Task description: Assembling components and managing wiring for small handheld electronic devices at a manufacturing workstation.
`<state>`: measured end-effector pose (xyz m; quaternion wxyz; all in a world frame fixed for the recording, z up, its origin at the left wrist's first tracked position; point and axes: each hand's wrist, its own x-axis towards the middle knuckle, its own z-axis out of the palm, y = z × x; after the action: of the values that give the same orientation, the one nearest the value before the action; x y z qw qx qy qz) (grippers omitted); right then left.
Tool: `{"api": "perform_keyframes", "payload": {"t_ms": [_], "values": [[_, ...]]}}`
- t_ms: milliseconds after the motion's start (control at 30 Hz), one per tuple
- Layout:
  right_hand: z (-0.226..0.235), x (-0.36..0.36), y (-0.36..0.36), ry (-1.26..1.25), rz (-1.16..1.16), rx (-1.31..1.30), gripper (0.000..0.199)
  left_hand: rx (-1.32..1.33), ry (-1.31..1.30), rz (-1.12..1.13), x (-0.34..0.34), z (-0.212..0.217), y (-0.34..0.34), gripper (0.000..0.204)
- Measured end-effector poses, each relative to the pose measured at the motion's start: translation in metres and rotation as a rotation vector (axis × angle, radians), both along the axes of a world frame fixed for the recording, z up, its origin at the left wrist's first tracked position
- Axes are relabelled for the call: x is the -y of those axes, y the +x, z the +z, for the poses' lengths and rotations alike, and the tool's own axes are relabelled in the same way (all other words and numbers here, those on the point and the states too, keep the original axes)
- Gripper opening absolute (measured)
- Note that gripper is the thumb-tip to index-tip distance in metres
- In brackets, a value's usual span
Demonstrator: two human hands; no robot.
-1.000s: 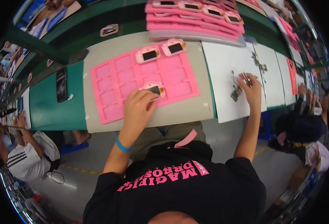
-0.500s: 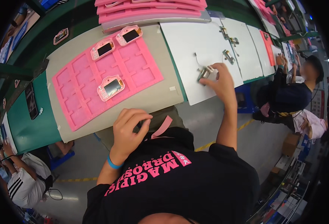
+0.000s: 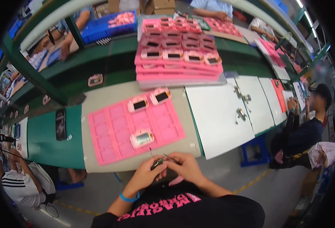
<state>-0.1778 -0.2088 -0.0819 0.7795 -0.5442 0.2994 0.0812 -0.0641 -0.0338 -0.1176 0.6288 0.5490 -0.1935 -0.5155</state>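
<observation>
Three pink screened shells (image 3: pixel 141 139) lie on the foam tray (image 3: pixel 120 125); by your beige mat's (image 3: pixel 191 131) near edge, your left hand (image 3: pixel 146 174) pinches a circuit board (image 3: pixel 157 163), your right hand (image 3: pixel 185 167) closes round tweezers (image 3: pixel 170 158). Rightward, a blue stool (image 3: pixel 254 152) stands.

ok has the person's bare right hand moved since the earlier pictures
Yes, leftward: earlier over the flat white rectangular board, the bare right hand is now off it, past its near left corner.
</observation>
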Motion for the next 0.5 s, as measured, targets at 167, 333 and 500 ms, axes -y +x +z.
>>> {"api": "perform_keyframes", "payload": {"t_ms": [167, 333, 500], "values": [[-0.015, 0.013, 0.013, -0.360, 0.097, 0.242, 0.021, 0.144, 0.196, 0.135, -0.022, 0.017, 0.015, 0.019], [-0.049, 0.029, 0.016, -0.319, 0.138, 0.280, 0.031, 0.395, 0.348, 0.281, -0.012, 0.020, 0.052, 0.017], [-0.040, 0.033, 0.018, 0.125, 0.091, 0.178, 0.028, 0.559, 0.317, 0.360, 0.010, 0.025, 0.074, 0.015]]}}
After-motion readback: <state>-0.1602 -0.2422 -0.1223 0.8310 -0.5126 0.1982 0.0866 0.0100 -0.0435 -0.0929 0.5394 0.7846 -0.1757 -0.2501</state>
